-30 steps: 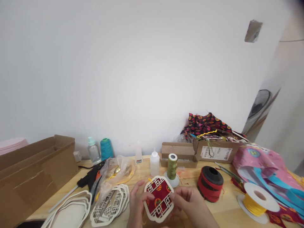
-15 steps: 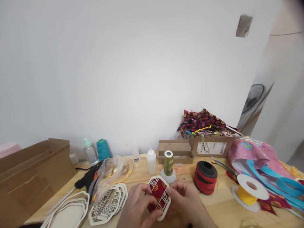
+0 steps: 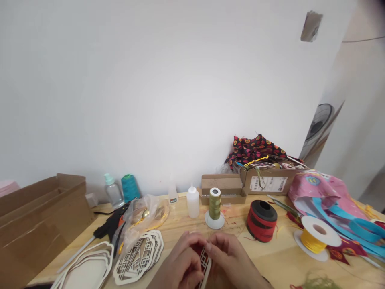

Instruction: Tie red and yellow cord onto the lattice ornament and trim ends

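Low in the middle of the head view, a white cut-out lattice frame with dark red fabric in it is gripped by both hands. My left hand has its fingers curled round the frame's left side and covers much of it. On the other side, my right hand pinches the upper right edge between thumb and fingers. The frame is tilted, so only a narrow strip shows. Just beyond the hands stand an olive thread spool on a white base and a white squeeze bottle.
Lattice frames and plain white frames lie to the left, near a black glue gun and a plastic bag. A cardboard box stands far left. Rightward are a red ribbon roll and a yellow cord spool.
The frame has been tilted and lowered, so its patterned face is now mostly hidden. Both hands have closed in nearer each other around it. The camera view has shifted slightly.
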Tool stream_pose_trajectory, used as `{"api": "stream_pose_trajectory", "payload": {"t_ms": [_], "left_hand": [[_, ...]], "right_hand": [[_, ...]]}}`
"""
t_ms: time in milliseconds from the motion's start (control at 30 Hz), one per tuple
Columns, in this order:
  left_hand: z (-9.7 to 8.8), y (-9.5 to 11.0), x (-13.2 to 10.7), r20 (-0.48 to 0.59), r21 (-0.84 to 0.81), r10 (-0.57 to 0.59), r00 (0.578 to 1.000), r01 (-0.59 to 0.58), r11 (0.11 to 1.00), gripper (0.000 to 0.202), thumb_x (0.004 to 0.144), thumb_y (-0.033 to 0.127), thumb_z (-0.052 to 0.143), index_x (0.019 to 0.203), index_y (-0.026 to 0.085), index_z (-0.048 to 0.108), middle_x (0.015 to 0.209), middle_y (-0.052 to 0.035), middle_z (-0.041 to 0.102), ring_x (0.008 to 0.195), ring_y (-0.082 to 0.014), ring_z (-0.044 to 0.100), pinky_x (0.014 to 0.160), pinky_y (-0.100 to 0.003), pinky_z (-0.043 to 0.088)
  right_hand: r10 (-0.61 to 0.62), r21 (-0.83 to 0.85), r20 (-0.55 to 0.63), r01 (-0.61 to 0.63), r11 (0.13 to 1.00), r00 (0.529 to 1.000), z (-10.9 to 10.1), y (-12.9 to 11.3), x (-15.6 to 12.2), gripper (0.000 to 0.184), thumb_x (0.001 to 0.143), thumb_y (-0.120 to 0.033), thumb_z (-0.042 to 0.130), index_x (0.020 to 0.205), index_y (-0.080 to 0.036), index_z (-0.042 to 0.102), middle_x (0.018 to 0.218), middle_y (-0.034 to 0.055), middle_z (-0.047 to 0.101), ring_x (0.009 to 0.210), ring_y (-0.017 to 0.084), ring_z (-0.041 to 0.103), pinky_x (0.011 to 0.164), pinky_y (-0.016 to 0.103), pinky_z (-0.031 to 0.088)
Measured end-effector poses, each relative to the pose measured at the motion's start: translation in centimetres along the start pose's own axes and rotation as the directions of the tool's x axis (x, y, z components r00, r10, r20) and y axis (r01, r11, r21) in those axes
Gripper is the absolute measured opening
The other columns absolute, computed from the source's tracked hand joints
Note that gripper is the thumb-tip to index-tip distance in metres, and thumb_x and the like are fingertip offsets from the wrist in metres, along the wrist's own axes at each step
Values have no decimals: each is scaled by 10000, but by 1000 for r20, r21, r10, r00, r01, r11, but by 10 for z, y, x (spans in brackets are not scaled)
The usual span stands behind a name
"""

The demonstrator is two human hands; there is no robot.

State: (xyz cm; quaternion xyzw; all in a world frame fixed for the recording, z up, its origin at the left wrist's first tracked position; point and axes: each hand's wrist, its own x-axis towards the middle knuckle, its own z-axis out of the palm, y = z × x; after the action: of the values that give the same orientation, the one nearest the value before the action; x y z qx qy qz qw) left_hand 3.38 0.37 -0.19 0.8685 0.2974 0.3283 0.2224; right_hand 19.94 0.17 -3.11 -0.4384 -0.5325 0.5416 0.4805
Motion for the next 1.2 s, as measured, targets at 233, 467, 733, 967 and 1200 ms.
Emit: {"api": "stream_pose_trajectory", "payload": {"t_ms": [233, 467, 733, 967, 1200], "left_hand": [[15, -16, -6, -23, 2, -164, 986, 164, 986, 114, 829, 225, 366, 815, 228, 480, 1133, -112, 540, 1062, -231, 491, 873, -386, 404], [23, -20, -2, -36, -82, -335, 942, 331, 940, 176, 874, 244, 255, 942, 191, 409, 1083, -134, 517, 1006, -186, 504, 881, -376, 404], [40, -33, -9, -96, 189, -289, 952, 303, 934, 280, 859, 186, 267, 1124, 144, 348, 1085, -158, 521, 1062, -211, 493, 893, -416, 421], [32, -27, -8, -95, 257, -220, 971, 237, 937, 157, 853, 180, 305, 918, 191, 447, 1171, -156, 502, 1136, -209, 448, 913, -407, 421], [23, -23, -1, 3, 302, 171, 985, -164, 939, 76, 815, 160, 416, 779, 226, 422, 1073, -78, 605, 1130, -216, 453, 955, -444, 349]], "right_hand": [[-29, -49, 22, 30, 998, 999, 4, 4, -1, 286, 792, -439, 487, 684, -174, 473, 615, -50, 450, 587, 98, 441, 552, 202, 361], [13, -148, 155, 10, 989, 988, 3, -4, -3, 309, 827, -453, 397, 761, -181, 526, 623, -15, 553, 581, 114, 496, 527, 198, 375], [8, -858, 211, 181, 481, 977, -8, -21, -15, 307, 814, -292, 324, 590, -195, 511, 554, 34, 588, 515, 155, 526, 466, 222, 354], [-71, -728, 128, 142, 671, 989, -9, -20, -21, 313, 808, -302, 369, 573, -190, 542, 560, -15, 518, 546, 121, 456, 473, 189, 330], [6, -498, 127, 58, 865, 992, -5, 4, -8, 316, 801, -299, 388, 537, -158, 488, 520, -60, 316, 519, 92, 323, 463, 187, 285]]}}
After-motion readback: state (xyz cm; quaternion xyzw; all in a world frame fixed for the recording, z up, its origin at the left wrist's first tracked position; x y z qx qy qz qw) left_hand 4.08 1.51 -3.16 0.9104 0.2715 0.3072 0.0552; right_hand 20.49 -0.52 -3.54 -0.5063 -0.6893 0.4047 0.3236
